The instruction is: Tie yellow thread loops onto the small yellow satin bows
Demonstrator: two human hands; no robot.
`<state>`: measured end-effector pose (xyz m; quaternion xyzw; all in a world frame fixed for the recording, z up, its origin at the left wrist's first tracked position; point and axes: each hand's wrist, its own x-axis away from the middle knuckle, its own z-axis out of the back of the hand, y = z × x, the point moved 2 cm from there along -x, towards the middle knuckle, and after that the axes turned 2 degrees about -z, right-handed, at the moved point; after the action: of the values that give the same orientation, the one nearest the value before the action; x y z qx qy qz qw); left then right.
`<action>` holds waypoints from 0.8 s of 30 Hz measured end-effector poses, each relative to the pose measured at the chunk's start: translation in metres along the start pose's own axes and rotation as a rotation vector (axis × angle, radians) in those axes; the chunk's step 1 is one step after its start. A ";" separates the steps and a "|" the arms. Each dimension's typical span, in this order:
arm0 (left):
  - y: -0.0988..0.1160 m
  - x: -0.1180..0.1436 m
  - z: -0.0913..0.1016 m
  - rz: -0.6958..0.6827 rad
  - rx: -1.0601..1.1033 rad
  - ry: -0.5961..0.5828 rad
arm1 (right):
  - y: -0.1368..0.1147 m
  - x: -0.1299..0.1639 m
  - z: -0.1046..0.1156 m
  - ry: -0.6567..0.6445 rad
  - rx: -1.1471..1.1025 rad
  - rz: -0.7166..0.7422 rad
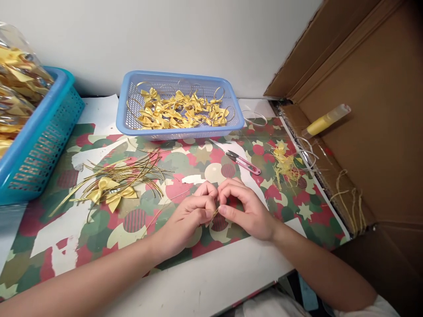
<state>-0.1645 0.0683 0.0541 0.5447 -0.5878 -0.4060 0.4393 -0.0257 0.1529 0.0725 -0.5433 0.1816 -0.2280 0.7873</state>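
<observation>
Fingers of my left hand [191,213] and right hand [246,207] are pinching narrowly together on a thin gold strand [215,213] above the patterned mat [139,220].

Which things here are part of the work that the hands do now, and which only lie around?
In use:
- left hand and right hand, pinching a small gold piece together
- gold cords and yellow bows beside the left hand

Lying about:
- pink snips
- yellow scraps
- blue basket of finished bows
- teal basket
- yellow tube
</observation>
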 end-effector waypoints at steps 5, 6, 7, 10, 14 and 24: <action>-0.005 0.000 0.002 0.033 0.038 -0.010 | 0.000 0.001 -0.004 0.069 0.039 0.020; -0.005 0.000 0.002 0.037 0.042 -0.003 | 0.000 0.001 -0.005 0.106 0.049 0.036; -0.006 0.000 0.002 0.040 0.046 0.004 | 0.000 0.002 -0.005 0.152 0.063 0.063; -0.008 0.001 0.002 0.047 0.064 0.018 | -0.003 0.003 -0.006 0.285 0.128 0.179; -0.010 0.002 0.002 0.048 0.116 0.001 | -0.005 0.003 -0.006 0.307 0.173 0.252; -0.011 0.003 0.003 -0.013 0.077 -0.026 | -0.004 0.004 -0.003 0.239 0.134 0.209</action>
<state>-0.1642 0.0649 0.0425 0.5598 -0.6051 -0.3929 0.4076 -0.0247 0.1476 0.0750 -0.4366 0.3138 -0.2195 0.8141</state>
